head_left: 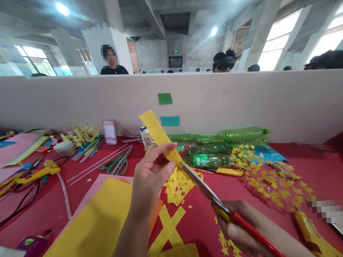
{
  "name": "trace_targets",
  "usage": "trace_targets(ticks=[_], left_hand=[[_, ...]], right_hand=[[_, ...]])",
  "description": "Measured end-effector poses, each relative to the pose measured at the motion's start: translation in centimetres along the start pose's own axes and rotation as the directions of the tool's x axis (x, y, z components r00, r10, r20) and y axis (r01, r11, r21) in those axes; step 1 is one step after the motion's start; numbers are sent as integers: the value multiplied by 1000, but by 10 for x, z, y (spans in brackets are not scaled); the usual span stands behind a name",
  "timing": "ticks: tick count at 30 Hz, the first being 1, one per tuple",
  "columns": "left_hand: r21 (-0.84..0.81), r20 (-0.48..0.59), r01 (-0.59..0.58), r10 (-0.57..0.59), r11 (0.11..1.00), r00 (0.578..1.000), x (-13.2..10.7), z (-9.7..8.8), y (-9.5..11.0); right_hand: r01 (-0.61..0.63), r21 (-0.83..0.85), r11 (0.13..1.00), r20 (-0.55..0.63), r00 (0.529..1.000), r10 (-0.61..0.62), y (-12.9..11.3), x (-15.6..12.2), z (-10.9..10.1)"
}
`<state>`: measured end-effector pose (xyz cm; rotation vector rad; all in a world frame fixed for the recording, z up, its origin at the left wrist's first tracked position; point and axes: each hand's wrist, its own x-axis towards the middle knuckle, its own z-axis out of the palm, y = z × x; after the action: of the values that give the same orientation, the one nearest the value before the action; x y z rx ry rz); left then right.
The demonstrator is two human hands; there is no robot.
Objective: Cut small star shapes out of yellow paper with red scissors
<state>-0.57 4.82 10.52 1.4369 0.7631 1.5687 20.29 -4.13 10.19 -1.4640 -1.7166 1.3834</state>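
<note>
Between thumb and fingers, my left hand [151,174] pinches a strip of yellow paper [155,128] that stands up at a slant, with faint shapes drawn along it. My right hand [238,225] is wrapped round a pair of scissors [202,186] with red and yellow handles. The blade tips meet the strip's lower edge beside my left thumb. Under the strip lies a heap of yellow paper scraps [179,186] with star-shaped holes. More yellow strips [167,229] lie crossed in front, and cut yellow stars [226,239] are below my right hand.
Green plastic bottles [211,159] lie along the white partition [71,99]. Many yellow stars [267,180] spread at right, near a yellow glue gun [314,236]. Yellow sheets [87,223], green scissors [117,163] and another yellow glue gun [40,172] are at left. People sit beyond the partition.
</note>
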Motion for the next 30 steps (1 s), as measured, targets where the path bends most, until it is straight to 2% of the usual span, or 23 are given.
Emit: trace_targets(ticks=[1, 5, 8, 11, 13, 18, 24, 28, 30], left_hand=[[-8, 10, 9, -9, 1000, 1000, 0, -1, 0], [-3, 22, 21, -21, 1000, 1000, 0, -1, 0], [20, -8, -22, 22, 1000, 1000, -1, 2, 1], [40, -38, -86, 88, 995, 995, -3, 7, 2], [43, -29, -108, 109, 993, 994, -4, 10, 1], [36, -24, -124, 125, 992, 992, -5, 15, 1], [78, -108, -122, 130, 989, 986, -9, 24, 3], [55, -241, -82, 93, 995, 966, -12, 32, 3], [63, -255, -87, 101, 994, 962, -13, 33, 1]], right_hand=[[9, -1, 1000, 72, 997, -9, 1, 2, -2], [21, -23, 1000, 69, 997, -19, 7, 8, -7], [10, -22, 1000, 66, 998, -8, 10, 8, -6], [0, 1, 1000, 12, 1000, 0, 11, 4, -1], [3, 25, 1000, -80, 997, -1, 11, -1, 3], [-40, 72, 997, -71, 996, 45, 8, -10, 12], [-3, 143, 990, -159, 987, 26, 13, -3, 22], [29, 152, 988, -57, 998, -20, 21, 6, 30], [20, 147, 989, -47, 999, -13, 22, 7, 32]])
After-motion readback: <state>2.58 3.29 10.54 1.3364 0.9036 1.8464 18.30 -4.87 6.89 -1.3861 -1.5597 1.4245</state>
